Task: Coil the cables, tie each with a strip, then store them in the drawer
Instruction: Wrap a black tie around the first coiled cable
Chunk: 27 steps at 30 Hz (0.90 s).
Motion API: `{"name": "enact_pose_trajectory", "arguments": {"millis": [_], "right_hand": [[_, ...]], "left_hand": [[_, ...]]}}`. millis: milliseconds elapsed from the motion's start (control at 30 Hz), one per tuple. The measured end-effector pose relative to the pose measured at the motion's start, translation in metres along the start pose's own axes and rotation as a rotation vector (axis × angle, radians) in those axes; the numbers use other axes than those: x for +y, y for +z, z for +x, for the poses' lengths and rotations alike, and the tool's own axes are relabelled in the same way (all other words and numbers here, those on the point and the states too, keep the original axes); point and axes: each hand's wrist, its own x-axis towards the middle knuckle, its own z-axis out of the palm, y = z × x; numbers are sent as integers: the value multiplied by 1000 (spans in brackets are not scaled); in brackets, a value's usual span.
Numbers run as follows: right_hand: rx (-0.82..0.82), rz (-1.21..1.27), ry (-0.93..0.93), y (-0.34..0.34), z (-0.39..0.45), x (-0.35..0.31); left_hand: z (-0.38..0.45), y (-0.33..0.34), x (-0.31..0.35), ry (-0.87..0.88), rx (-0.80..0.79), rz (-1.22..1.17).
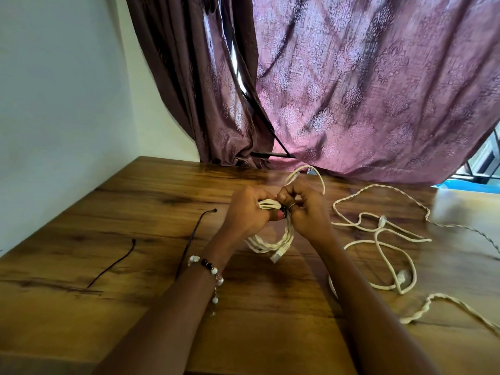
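1. While both hands meet over the middle of the desk, the coiled white cable hangs between them — its loop drooping toward the person, plug end lowest.
2. The left hand has its grip clenched around the top of the bundle, where the strands run side to side.
3. The right hand pinches a dark strip right at that same spot, so the tie lies across the strands, nearest the right fingers.
4. Judged from this, the wrap is under way, not finished.
5. Loose cables lie to the right; two spare strips lie left — no drawer is visible.
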Motion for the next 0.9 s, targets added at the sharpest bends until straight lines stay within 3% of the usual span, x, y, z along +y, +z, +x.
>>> {"name": "enact_pose_trajectory", "arguments": {"millis": [267,467,600,733,900], "right_hand": [[89,181,237,4,-1,1],[78,183,294,5,-1,-2],[25,437,435,-2,0,-7],[2,536,526,-9,-1,-12],[-222,662,612,-9,-8,-23]], "left_hand": [[-4,1,6,-37,-94,-59],[-3,2,5,-61,-101,-104],[-2,4,-3,-130,-34,-182],[2,2,-7,-214,54,-301],[8,-7,-11,-357,221,-639]]}}
